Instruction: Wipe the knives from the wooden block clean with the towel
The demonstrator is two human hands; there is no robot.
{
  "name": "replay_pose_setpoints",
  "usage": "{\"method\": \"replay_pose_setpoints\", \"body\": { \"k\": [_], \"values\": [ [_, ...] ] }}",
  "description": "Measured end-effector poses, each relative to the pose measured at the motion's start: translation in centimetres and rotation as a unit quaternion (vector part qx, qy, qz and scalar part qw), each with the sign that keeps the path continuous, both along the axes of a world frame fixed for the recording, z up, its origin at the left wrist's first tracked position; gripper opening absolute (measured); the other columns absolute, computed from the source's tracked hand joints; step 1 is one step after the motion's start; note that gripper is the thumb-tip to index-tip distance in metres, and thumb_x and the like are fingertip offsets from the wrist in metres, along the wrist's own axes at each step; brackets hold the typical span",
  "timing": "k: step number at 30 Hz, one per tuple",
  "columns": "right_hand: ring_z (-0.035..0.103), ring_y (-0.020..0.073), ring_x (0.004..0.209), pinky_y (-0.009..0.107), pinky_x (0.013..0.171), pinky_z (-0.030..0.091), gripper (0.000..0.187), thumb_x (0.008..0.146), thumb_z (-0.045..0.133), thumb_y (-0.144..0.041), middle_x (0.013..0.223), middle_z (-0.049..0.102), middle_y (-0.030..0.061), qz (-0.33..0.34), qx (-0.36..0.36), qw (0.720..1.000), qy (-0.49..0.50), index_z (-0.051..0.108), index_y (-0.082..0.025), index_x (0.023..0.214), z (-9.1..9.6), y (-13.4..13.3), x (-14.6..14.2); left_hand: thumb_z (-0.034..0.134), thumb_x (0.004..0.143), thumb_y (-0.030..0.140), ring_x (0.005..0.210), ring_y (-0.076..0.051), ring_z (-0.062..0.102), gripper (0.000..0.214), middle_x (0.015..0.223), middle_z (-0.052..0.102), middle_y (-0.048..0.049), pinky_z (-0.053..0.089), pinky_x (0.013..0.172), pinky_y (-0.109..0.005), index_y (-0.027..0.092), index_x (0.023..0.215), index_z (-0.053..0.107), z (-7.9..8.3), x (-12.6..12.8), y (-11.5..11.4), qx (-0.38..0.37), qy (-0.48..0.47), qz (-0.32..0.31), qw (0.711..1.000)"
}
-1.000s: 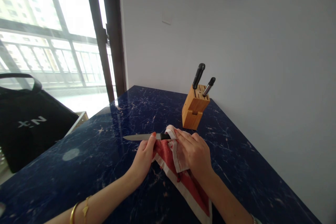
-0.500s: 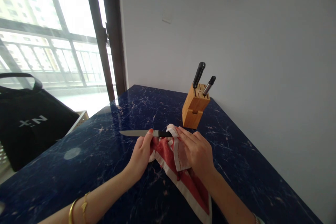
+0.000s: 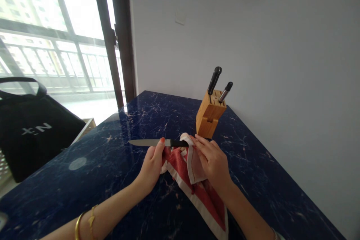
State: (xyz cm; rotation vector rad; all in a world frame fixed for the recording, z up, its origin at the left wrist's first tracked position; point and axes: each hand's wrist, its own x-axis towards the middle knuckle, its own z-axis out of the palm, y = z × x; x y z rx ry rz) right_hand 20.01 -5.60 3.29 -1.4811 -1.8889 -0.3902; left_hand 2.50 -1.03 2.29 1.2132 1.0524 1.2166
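Note:
A kitchen knife (image 3: 143, 142) lies level above the table, its blade pointing left and its black handle toward the right. My left hand (image 3: 152, 163) is closed on it, thumb on the blade near the handle, with a bunch of cloth under the fingers. Around the handle's end, my right hand (image 3: 215, 161) is closed on a fold of the red and white cloth (image 3: 180, 165). The rest of the cloth hangs down toward the table's near side. Fingertips of my right hand are partly hidden by the cloth.
Just beyond my hands stands a wooden knife block (image 3: 209, 116) holding a black-handled knife (image 3: 214, 80) and another tool with a black and silver handle (image 3: 225, 92). A black bag (image 3: 33, 131) is beside the dark blue marbled table (image 3: 107, 168) on the left. A wall borders the right.
My right hand and the cloth fold have shifted very slightly to the right along the knife handle, showing a bit more of it. My left hand keeps its grip.

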Motion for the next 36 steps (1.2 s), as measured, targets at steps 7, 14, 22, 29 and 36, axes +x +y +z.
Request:
{"method": "replay_pose_setpoints", "body": {
  "k": [7, 14, 22, 29, 36],
  "values": [
    [0.058, 0.0170, 0.094, 0.033, 0.085, 0.042, 0.030, 0.088, 0.040, -0.028, 0.108, 0.063, 0.0015, 0.023, -0.047, 0.977, 0.205, 0.056, -0.028, 0.113, 0.2, 0.2, 0.2, 0.037, 0.080, 0.054, 0.045, -0.009, 0.031, 0.048, 0.046, 0.035, 0.0052, 0.027, 0.044, -0.021, 0.017, 0.050, 0.043, 0.0, -0.2, 0.1, 0.024, 0.035, 0.012, 0.999],
    [0.053, 0.0215, 0.106, 0.039, 0.094, 0.037, 0.035, 0.079, 0.054, -0.038, 0.114, 0.059, 0.0053, 0.078, -0.089, 0.898, 0.424, 0.058, -0.022, 0.111, -0.2, 0.8, -0.3, 0.031, 0.084, 0.051, 0.046, -0.009, 0.035, 0.048, 0.046, 0.036, 0.0052, 0.029, 0.048, -0.021, 0.018, 0.052, 0.042, 0.5, 0.0, -0.9, 0.084, 0.070, -0.057, 0.992],
    [0.062, 0.0217, 0.082, 0.034, 0.077, 0.045, 0.032, 0.072, 0.061, -0.042, 0.091, 0.068, 0.0062, 0.105, -0.156, 0.777, 0.601, 0.064, -0.018, 0.094, -0.5, 1.0, 0.1, 0.034, 0.085, 0.047, 0.048, -0.010, 0.039, 0.045, 0.047, 0.041, 0.0048, 0.031, 0.051, -0.021, 0.019, 0.052, 0.044, 0.3, -0.1, -0.7, 0.125, 0.076, -0.060, 0.987],
    [0.061, 0.0181, 0.072, 0.029, 0.070, 0.045, 0.028, 0.075, 0.058, -0.042, 0.080, 0.068, 0.0042, 0.096, -0.151, 0.763, 0.622, 0.066, -0.017, 0.085, -0.8, 1.0, 0.4, 0.034, 0.085, 0.047, 0.048, -0.010, 0.039, 0.045, 0.048, 0.043, 0.0042, 0.032, 0.050, -0.021, 0.018, 0.053, 0.047, 0.4, -0.2, -0.8, 0.135, 0.085, -0.048, 0.986],
    [0.061, 0.0204, 0.081, 0.031, 0.074, 0.045, 0.033, 0.068, 0.065, -0.042, 0.091, 0.067, 0.0059, 0.130, -0.184, 0.760, 0.610, 0.064, -0.018, 0.092, 0.0, 0.7, -0.5, 0.033, 0.083, 0.053, 0.045, -0.009, 0.037, 0.050, 0.045, 0.039, 0.0045, 0.031, 0.047, -0.021, 0.017, 0.051, 0.046, 0.4, -0.1, -0.6, 0.102, 0.083, -0.039, 0.991]
  ]
}}
